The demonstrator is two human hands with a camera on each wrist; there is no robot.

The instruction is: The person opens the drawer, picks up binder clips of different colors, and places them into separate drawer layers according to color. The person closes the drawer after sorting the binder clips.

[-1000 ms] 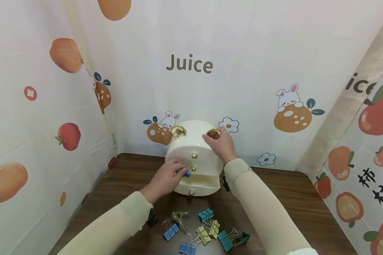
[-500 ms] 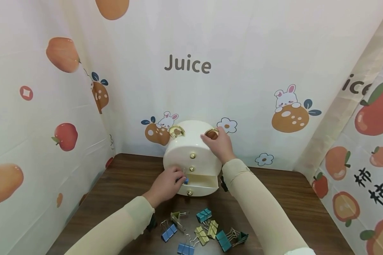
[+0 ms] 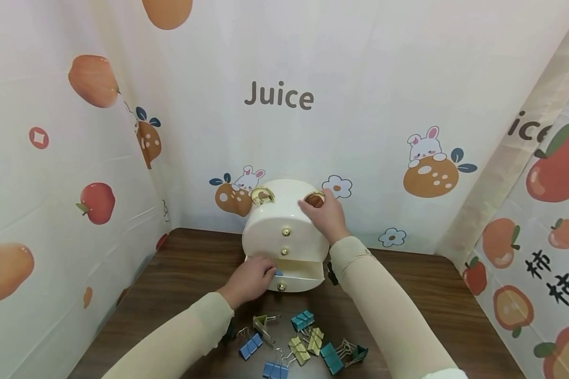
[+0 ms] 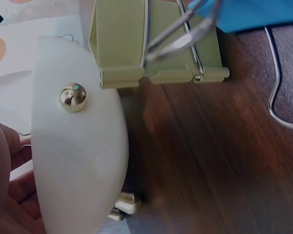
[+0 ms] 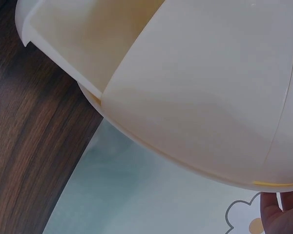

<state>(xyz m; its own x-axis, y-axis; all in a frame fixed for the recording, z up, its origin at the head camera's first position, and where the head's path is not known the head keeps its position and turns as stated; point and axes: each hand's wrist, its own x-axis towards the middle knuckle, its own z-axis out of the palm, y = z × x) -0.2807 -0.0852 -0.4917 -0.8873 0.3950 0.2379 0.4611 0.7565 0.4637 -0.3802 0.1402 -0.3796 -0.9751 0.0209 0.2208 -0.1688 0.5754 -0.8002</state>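
A white drawer box (image 3: 286, 210) with gold knobs and two gold-rimmed ears stands near the back of the table, its bottom drawer (image 3: 303, 270) pulled out. My left hand (image 3: 250, 278) reaches into that drawer at its left side, and a bit of a blue binder clip (image 3: 278, 272) shows at the fingertips. The rest of the clip is hidden by the hand. In the left wrist view, my fingers (image 4: 22, 195) are behind the white drawer front (image 4: 83, 146). My right hand (image 3: 329, 215) grips the right ear (image 3: 315, 198), thumb in front.
Several binder clips lie in front of the box: blue (image 3: 251, 346), yellow (image 3: 299, 350), teal (image 3: 303, 319), dark green (image 3: 359, 353) and olive (image 3: 264, 322). The dark wood table (image 3: 422, 295) is bounded by printed curtains (image 3: 360, 105) at the back and sides.
My left hand has lowered the blue binder clip from above the open drawer down into it. My right hand has stayed on the right ear.
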